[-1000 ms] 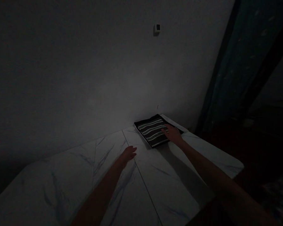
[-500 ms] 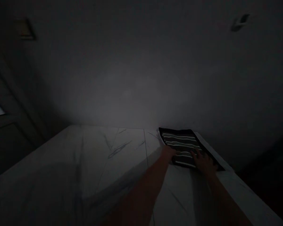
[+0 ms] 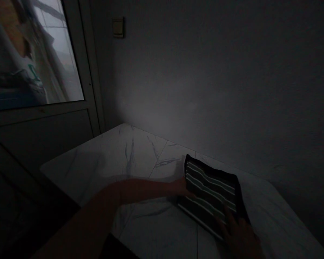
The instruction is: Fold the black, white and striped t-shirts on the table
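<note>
Striped cloth (image 3: 213,185) lies on a marble-patterned bench (image 3: 116,151) at lower right of frame, left hand (image 3: 181,187) at its edge, grip unclear, right hand (image 3: 240,233) spread on top; uneven pressure could rumple or skew it.

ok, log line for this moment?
left hand: at left edge of striped cloth | right hand: spread over its near side | surface: marbled table | light: dim

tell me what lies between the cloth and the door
The head view shows table between cloth and door, with the left forearm over part of it and the left hand at the cloth's edge.
</note>
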Tool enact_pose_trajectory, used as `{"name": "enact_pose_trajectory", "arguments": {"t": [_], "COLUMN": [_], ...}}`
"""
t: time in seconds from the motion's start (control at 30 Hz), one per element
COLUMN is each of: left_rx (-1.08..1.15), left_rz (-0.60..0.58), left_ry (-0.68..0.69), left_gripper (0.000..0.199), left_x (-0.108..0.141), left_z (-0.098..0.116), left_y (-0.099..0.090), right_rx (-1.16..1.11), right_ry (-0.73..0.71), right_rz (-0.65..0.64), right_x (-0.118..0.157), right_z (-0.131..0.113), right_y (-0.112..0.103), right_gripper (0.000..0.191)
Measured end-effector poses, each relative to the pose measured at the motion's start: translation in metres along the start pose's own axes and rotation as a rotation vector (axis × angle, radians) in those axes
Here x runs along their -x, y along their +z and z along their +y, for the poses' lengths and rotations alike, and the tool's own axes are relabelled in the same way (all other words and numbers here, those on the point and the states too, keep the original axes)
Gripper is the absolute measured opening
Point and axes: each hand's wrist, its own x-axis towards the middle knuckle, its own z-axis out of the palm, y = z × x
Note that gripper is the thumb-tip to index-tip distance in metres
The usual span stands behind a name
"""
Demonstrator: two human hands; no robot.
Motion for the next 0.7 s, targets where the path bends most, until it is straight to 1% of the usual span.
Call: {"name": "enact_pose_trajectory", "arguments": {"t": [0.03,0.07,0.1,0.17,0.2,0.23,0.3,0.37,0.43,0.47,0.53,0.57,0.63,0.7], "left_rx": [0.064,0.102,0.113,0.073,0.046,0.005,-0.100,-0.186,-0.264,-0.311,-0.458,-0.544,-0.693,-0.786], "left_rz": [0.035,0.058,0.076,0.108,0.159,0.203,0.310,0.381,0.392,0.386,0.422,0.460,0.516,0.505], "left_ry": [-0.029,-0.049,-0.082,-0.217,-0.285,-0.361,-0.498,-0.600,-0.678,-0.703,-0.683,-0.630,-0.473,-0.339], "left_gripper": [0.111,0.108,0.104,0.098,0.096,0.098,0.098,0.092,0.081,0.074,0.061,0.057,0.052,0.052], "left_x": [0.032,0.064,0.097,0.160,0.189,0.215,0.260,0.292,0.311,0.316,0.314,0.308,0.288,0.262], "left_z": [0.005,0.011,0.019,0.036,0.043,0.050,0.061,0.068,0.073,0.074,0.075,0.075,0.072,0.068], "left_y": [-0.019,-0.038,-0.057,-0.090,-0.103,-0.115,-0.131,-0.139,-0.143,-0.145,-0.150,-0.154,-0.165,-0.177], "right_rx": [-0.018,-0.055,-0.105,-0.203,-0.243,-0.277,-0.332,-0.376,-0.425,-0.458,-0.534,-0.567,-0.599,-0.590], "right_ry": [-0.027,-0.043,-0.090,-0.218,-0.277,-0.324,-0.385,-0.419,-0.423,-0.415,-0.381,-0.353,-0.269,-0.181], "right_rz": [-0.012,-0.013,-0.011,-0.008,-0.007,-0.007,-0.018,-0.047,-0.082,-0.104,-0.135,-0.133,-0.072,0.020], "right_x": [0.009,0.018,0.027,0.042,0.047,0.052,0.056,0.055,0.048,0.041,0.021,0.008,-0.024,-0.057], "right_z": [-0.025,-0.051,-0.077,-0.127,-0.150,-0.171,-0.205,-0.229,-0.240,-0.241,-0.239,-0.235,-0.228,-0.223], "right_y": [-0.002,-0.005,-0.008,-0.015,-0.019,-0.023,-0.032,-0.043,-0.055,-0.060,-0.069,-0.072,-0.074,-0.071], "right_gripper": [0.053,0.057,0.061,0.067,0.072,0.076,0.084,0.084,0.074,0.065,0.047,0.041,0.037,0.038]}}
